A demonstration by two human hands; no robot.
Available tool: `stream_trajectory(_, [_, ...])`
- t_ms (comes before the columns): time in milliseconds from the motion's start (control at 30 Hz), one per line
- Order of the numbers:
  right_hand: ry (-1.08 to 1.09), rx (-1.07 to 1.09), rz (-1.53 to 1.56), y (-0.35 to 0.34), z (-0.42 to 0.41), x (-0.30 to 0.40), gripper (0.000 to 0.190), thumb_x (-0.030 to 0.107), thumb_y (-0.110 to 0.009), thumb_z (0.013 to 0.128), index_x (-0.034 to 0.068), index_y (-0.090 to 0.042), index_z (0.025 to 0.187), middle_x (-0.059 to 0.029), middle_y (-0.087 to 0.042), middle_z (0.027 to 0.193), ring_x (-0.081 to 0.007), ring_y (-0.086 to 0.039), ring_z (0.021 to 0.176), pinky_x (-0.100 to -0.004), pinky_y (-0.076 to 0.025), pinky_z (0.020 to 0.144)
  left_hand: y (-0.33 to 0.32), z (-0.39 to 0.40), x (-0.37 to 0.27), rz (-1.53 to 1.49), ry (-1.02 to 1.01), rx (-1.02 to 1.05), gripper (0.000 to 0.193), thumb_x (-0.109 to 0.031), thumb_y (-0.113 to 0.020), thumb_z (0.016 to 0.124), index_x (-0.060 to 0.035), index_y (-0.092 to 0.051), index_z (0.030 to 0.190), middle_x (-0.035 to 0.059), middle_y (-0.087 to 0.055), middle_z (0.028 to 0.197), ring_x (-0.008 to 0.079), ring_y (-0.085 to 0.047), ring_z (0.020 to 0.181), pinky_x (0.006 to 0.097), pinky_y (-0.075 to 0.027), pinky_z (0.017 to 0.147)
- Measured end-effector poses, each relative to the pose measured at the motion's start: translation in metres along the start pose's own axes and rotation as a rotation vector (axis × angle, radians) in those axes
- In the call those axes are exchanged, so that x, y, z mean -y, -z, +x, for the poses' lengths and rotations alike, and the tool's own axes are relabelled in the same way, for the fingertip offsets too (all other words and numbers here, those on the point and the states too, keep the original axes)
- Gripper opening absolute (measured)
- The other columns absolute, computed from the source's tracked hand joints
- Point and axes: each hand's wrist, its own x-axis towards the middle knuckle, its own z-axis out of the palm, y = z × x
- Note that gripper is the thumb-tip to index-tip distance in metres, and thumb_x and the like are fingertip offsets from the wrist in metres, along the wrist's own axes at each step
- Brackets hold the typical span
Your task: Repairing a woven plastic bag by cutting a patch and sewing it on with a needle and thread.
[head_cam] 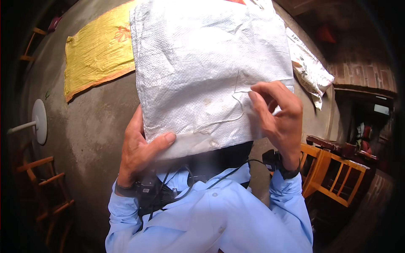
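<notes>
A white woven plastic sack (190, 63) lies spread before me, reaching toward the top of the view. My left hand (142, 145) grips its lower left edge, thumb on top and fingers beneath. Along that edge runs a smoother greyish strip (186, 146). White thread (221, 121) comes out of the fabric near the strip and curves up to the right. A thin sewing needle (236, 82) rests against the sack at the thread's upper bend. My right hand (278, 107) pinches the thread between thumb and forefinger, just right of the needle.
On the concrete floor, a yellow woven sack (98, 57) lies to the left and a white printed sack (308, 66) to the right. A round white stand base (40, 121) is at far left. Wooden chairs stand at left (47, 183) and right (332, 174).
</notes>
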Motion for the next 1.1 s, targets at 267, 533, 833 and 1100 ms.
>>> stream_trajectory(267, [-0.103,-0.012,-0.031,-0.033,0.021,0.003,0.011,0.009,-0.081,0.095,0.000,-0.076,0.093,-0.0128,-0.074,0.079,-0.0208,-0.071,0.066,-0.0347,-0.055,0.064,-0.004,0.006,-0.014,-0.072,0.025,-0.008,0.083,-0.016,-0.086,0.090,0.0064,-0.047,0.160,0.0183,-0.067,0.144,0.0232,-0.065,0.130,0.0350,-0.049,0.114])
stream_trajectory(533, [-0.045,0.004,-0.070,-0.038,0.027,0.000,0.004,0.002,-0.074,0.099,-0.002,-0.074,0.098,-0.0057,-0.071,0.080,-0.0100,-0.065,0.067,-0.0278,-0.052,0.064,0.004,0.023,-0.017,-0.087,0.008,0.027,0.081,-0.020,-0.086,0.090,0.0063,-0.050,0.157,0.0165,-0.068,0.142,0.0230,-0.065,0.129,0.0349,-0.048,0.114])
stream_trajectory(833, [-0.119,0.018,0.353,-0.006,0.009,0.003,0.012,-0.001,-0.070,0.104,-0.007,-0.072,0.114,-0.0064,-0.072,0.101,-0.0106,-0.068,0.094,-0.0244,-0.053,0.085,0.005,0.038,-0.028,-0.111,0.007,0.085,0.079,-0.018,-0.084,0.092,0.0057,-0.050,0.159,0.0157,-0.069,0.141,0.0217,-0.065,0.129,0.0345,-0.049,0.113])
stream_trajectory(1100, [0.152,0.203,0.415,-0.042,0.017,0.003,0.018,-0.011,-0.071,0.097,-0.006,-0.077,0.114,-0.0115,-0.072,0.092,-0.0187,-0.067,0.081,-0.0298,-0.051,0.070,0.010,0.044,-0.030,-0.089,0.045,0.100,0.078,-0.016,-0.086,0.092,0.0052,-0.050,0.158,0.0147,-0.070,0.140,0.0203,-0.066,0.128,0.0344,-0.050,0.113])
